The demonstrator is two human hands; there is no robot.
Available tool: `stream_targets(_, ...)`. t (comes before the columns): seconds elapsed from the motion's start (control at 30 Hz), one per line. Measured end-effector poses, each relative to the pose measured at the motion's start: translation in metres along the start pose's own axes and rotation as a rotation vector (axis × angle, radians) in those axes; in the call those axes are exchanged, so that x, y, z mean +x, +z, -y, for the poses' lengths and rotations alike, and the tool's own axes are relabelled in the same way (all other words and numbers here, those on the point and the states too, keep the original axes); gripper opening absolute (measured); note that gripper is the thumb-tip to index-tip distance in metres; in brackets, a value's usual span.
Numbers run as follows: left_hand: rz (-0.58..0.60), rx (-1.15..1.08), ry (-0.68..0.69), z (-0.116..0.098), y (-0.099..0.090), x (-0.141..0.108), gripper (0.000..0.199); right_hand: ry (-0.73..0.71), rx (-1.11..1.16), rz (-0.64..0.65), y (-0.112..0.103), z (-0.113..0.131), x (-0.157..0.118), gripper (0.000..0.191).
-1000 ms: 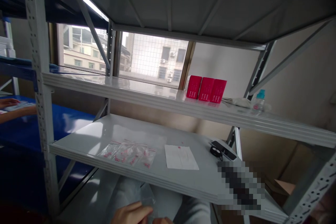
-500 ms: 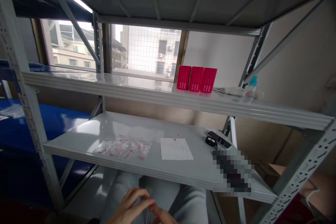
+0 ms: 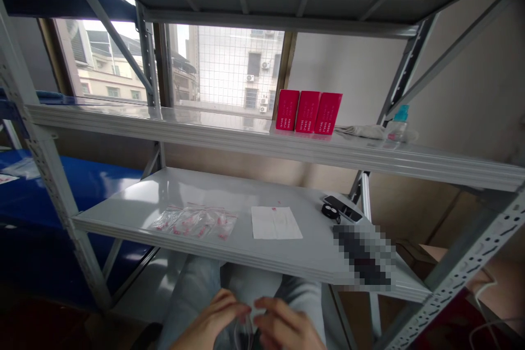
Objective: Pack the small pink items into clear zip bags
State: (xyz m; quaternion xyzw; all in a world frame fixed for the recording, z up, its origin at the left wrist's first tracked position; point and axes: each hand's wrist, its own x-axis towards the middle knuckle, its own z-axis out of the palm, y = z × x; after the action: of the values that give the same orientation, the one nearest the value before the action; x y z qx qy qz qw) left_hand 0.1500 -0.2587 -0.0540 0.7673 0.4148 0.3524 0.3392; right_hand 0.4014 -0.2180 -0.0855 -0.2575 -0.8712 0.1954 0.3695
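Low in front of the shelf, over my lap, my left hand (image 3: pixel 221 317) pinches a thin clear plastic piece (image 3: pixel 243 333), like a small bag, that hangs below its fingertips. My right hand (image 3: pixel 285 321) is close by on the right, its fingers curled together; whatever is between them is too small or hidden to make out. A short gap separates the fingertips of both hands. On the shelf (image 3: pixel 229 186) ahead lie several clear zip bags (image 3: pixel 194 222) with small pink-red pieces inside. Right of them is a white paper sheet (image 3: pixel 275 224) with a tiny red piece on its far edge.
A dark phone (image 3: pixel 343 208), a round black object (image 3: pixel 329 211) and a blurred-out dark item (image 3: pixel 363 257) lie at the shelf's right. Three red boxes (image 3: pixel 308 111), a grey-white cloth (image 3: pixel 363 131) and a blue-capped bottle (image 3: pixel 400 123) stand on the shelf above. Metal posts (image 3: pixel 478 262) frame both sides.
My hands have moved apart at the fingertips, the right one shifting right and further into view. The shelf now sits slightly higher in view as my head tilted.
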Motion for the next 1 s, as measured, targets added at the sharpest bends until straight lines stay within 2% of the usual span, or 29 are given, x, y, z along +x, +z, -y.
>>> stream_targets(0.07, -0.009, -0.124, -0.013, 0.002, -0.003, 0.012, 0.059, 0.078, -0.08, -0.18, -0.037, -0.01, 0.027, 0.042)
stream_targets(0.1, -0.013, -0.206, 0.002, 0.002, -0.005, 0.023, 0.06, 0.15, -0.092, -0.211, -0.056, -0.019, 0.045, 0.044)
stream_targets(0.2, -0.033, -0.538, 0.056, 0.006, -0.011, 0.074, 0.059, 0.274, -0.238, -0.149, -0.093, -0.059, 0.112, 0.037)
stream_targets(0.27, -0.101, -0.781, 0.076, 0.011, -0.013, 0.117, 0.059, 0.35, -0.417, -0.003, -0.1, -0.092, 0.153, 0.038)
stream_targets(0.33, -0.212, -0.954, 0.103, 0.019, -0.013, 0.157, 0.056, 0.38, -0.472, 0.081, -0.098, -0.123, 0.182, 0.034)
stream_targets(0.43, -0.322, -1.068, 0.056, 0.033, -0.013, 0.194, 0.044, 0.391, -0.505, 0.176, -0.088, -0.155, 0.2, 0.031)
stream_targets(0.53, -0.348, -1.053, 0.008, 0.043, -0.011, 0.203, 0.035, 0.378, -0.511, 0.246, -0.081, -0.169, 0.201, 0.029)
stream_targets(0.67, -0.351, -0.939, -0.002, 0.045, -0.008, 0.198, 0.037, 0.366, -0.508, 0.276, -0.076, -0.173, 0.199, 0.028)
stream_targets(0.83, -0.323, -0.873, 0.035, 0.04, -0.005, 0.197, 0.036, 0.373, -0.527, 0.278, -0.074, -0.171, 0.199, 0.027)
stream_targets(1.0, -0.298, -0.88, 0.026, 0.045, -0.004, 0.199, 0.036, 0.375, -0.517, 0.251, -0.076, -0.17, 0.197, 0.027)
